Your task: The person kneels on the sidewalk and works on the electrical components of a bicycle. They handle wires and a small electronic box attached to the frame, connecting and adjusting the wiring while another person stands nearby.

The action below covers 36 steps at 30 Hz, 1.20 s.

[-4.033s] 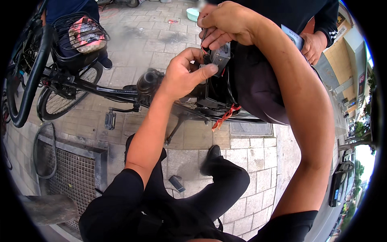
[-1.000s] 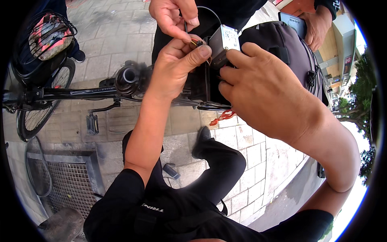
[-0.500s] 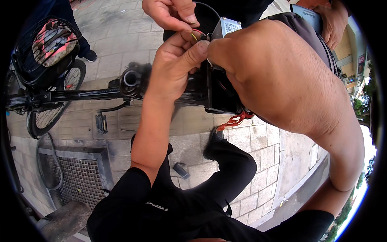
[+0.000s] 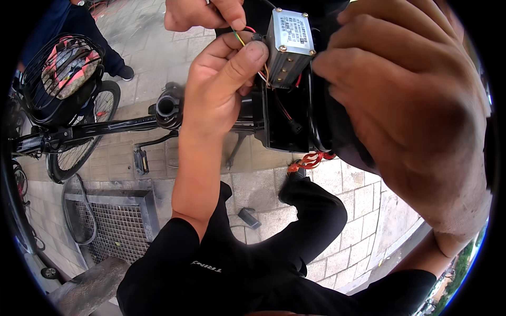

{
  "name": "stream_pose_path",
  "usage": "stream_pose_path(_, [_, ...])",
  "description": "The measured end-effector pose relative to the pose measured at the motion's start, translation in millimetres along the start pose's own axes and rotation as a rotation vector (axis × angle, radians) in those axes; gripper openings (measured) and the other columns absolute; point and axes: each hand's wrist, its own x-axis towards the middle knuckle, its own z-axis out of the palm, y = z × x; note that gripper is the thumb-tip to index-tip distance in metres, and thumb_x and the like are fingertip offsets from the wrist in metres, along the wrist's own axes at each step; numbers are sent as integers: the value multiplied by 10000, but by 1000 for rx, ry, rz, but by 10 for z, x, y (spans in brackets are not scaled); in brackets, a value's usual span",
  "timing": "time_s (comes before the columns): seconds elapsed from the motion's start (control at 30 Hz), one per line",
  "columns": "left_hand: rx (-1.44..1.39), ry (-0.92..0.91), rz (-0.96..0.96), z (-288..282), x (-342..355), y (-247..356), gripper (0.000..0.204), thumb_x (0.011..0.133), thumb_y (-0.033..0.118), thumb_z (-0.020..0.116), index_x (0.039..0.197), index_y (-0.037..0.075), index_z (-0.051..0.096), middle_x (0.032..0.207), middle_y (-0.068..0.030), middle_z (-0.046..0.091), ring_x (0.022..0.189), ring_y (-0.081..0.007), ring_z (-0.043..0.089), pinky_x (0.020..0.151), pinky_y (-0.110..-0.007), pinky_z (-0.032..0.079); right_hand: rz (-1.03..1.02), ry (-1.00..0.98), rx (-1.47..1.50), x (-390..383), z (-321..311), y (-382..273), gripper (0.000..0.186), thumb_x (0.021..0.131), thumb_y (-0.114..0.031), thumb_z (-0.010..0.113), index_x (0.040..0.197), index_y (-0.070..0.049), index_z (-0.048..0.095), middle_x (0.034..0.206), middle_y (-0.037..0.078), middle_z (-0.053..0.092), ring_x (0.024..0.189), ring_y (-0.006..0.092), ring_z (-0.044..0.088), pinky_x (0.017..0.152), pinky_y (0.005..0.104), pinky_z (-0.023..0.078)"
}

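Observation:
My left hand (image 4: 224, 79) pinches thin coloured wires (image 4: 240, 38) at a small dark connector (image 4: 257, 37), thumb against index finger. Another person's hand (image 4: 208, 13) reaches in from the top and touches the same wires. Just right of my left hand is a silver metal controller box (image 4: 291, 42) with a white label and corner screws. It is tilted over an open black case (image 4: 287, 113) on the bicycle frame. My right hand (image 4: 406, 79) is large and close, beside the controller. Its fingers are bent and apart, and nothing shows between them.
A black bicycle frame (image 4: 105, 128) runs leftward past an open tube (image 4: 168, 106) to a front wheel and a basket (image 4: 63, 68) with a bag. Red strips (image 4: 313, 159) hang below the case. A metal grate (image 4: 113, 226) lies lower left; a dark block (image 4: 249, 217) rests on the paving.
My right hand has drawn away from the wires to the right, uncovering the controller and the case. My left hand keeps its pinch. The other person's hand has shifted slightly left.

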Motion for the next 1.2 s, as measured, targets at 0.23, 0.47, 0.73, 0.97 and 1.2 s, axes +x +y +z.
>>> stream_pose_path(0.23, [65, -4, 3, -43, -14, 41, 291, 989, 235, 786, 1172, 29, 693, 895, -3, 727, 690, -20, 546, 602, -181, 371, -71, 56, -121, -265, 26, -43, 336, 852, -143, 709, 1152, 5, 742, 1171, 199, 734, 1249, 496, 643, 1070, 639, 502])
stream_pose_path(0.47, [-38, -24, 3, 42, -33, 46, 326, 949, 222, 846, 1124, -23, 719, 973, -36, 721, 918, -97, 687, 864, -229, 533, -305, 200, 211, -702, 728, -628, 447, 722, -14, 794, 1167, 8, 759, 717, 22, 627, 716, 191, 677, 645, 379, 573])
stream_pose_path(0.73, [30, -17, 27, -44, -26, -4, 377, 930, 259, 862, 1160, 1, 709, 924, -7, 704, 783, -52, 602, 664, -200, 435, 201, 155, 608, -447, 1247, -969, 669, 811, 20, 769, 1381, 250, 503, 716, 127, 681, 466, 196, 626, 478, 321, 541])
stream_pose_path(0.97, [88, -20, 53, -38, -35, -1, 349, 982, 269, 791, 1191, 19, 665, 948, -6, 694, 746, -65, 561, 643, -212, 412, 394, 290, 385, -369, 1410, -1072, 578, 840, -32, 768, 1349, 152, 565, 682, 87, 658, 499, 223, 634, 512, 355, 549])
stream_pose_path(1.2, [106, -61, 76, -158, -34, 13, 295, 1013, 225, 759, 1218, 52, 636, 1010, -15, 694, 782, -91, 569, 703, -230, 451, 502, 7, 544, -93, 1262, -965, 401, 936, -169, 694, 1219, 97, 593, 655, 216, 659, 588, 409, 685, 578, 486, 562])
